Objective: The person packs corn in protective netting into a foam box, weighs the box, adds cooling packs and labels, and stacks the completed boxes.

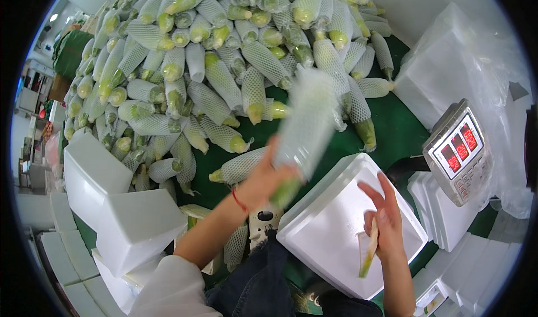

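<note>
My left hand [262, 182], with a red string at its wrist, grips the green end of a vegetable wrapped in white foam netting [309, 119], blurred by motion; its kind is not certain. Over a white foam box [336, 241], my right hand [384, 228] holds a thin pale strip with a green-yellow end [369, 250], maybe a piece of husk or stalk. A similar net-wrapped vegetable [241, 165] lies on the green surface behind my left wrist.
A large heap of net-wrapped vegetables [218, 77] fills the back. A digital scale display [458, 149] stands at right above stacked foam lids [445, 216]. White foam boxes [143, 220] stand at left; a plastic-covered white block [437, 65] is at back right.
</note>
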Tool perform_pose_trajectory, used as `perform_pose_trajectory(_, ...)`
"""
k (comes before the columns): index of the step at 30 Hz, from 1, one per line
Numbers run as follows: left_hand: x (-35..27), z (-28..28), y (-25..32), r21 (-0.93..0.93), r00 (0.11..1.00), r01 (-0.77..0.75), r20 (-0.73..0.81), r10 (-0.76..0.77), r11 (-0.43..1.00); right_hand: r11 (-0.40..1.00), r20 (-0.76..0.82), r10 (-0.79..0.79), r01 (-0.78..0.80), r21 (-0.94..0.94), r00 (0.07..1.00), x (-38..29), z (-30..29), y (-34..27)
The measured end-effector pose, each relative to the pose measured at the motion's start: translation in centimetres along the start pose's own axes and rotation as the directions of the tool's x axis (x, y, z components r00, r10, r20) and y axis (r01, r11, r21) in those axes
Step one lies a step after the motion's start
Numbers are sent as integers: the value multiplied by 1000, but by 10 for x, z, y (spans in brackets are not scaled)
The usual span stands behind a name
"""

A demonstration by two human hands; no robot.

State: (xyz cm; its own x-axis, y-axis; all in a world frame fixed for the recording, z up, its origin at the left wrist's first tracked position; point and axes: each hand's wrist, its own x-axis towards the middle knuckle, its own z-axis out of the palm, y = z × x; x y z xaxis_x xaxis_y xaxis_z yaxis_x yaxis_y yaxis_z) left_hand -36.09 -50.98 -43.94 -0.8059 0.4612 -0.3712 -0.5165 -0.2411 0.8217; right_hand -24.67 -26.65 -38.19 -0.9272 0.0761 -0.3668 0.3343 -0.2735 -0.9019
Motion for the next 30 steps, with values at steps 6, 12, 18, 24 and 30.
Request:
perform_pose_trajectory(6,-80,76,24,672,835,-548,474,279,498,872,-200,274,-156,464,941,6,14,17)
perform_pose_trajectory(12,-69,90,-7,618,565,-778,606,560,116,773,-172,179,-30,633,969,-34,25,36)
perform_pose_trajectory(18,-68,59,-22,396,362,-918,866,346,-32,973,-111,174,-188,-134,978,-63,-76,24)
perform_pose_trajectory(24,-57,33,-60,353,345,-936,919,192,-8,353,135,623,-123,-927,771,-37,-64,67)
perform_pose_trajectory(30,77,-61,-26,951,656,-193,-58,753,241,65,133,632,119,-991,763,-18,-28,83)
